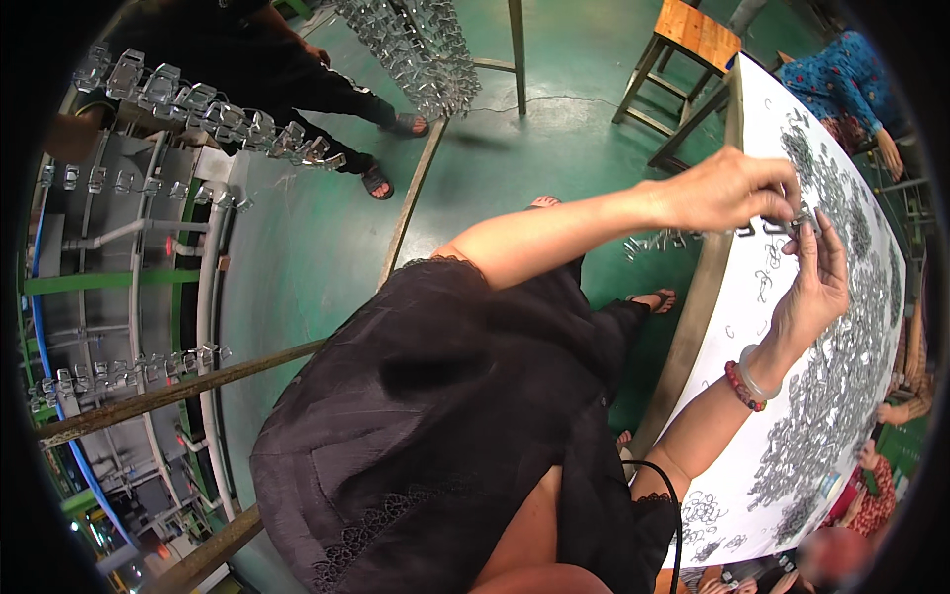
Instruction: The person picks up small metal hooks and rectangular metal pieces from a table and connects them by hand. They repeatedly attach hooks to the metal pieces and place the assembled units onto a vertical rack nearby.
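My left hand [727, 190] reaches over the white-topped table [717, 342], its fingers closed in a pinch. Against it, my right hand [813, 282] has its thumb and forefinger pressed on a small metal piece, partly hidden between the fingertips. Beneath my left fingers, a few dark metal pieces [772, 229] show. They seem to line up with a row of linked metal pieces [661, 243] by the table edge, though the join is hidden. A broad heap of small grey metal pieces [826, 386] covers much of the tabletop; several loose ones [762, 287] lie near my hands.
Strings of shiny metal buckles [188, 104] hang at the left, with another bunch [421, 59] at the top. A wooden stool [696, 38] stands beyond the table. One person in dark trousers [327, 99] stands at the upper left; other people sit along the table's far side.
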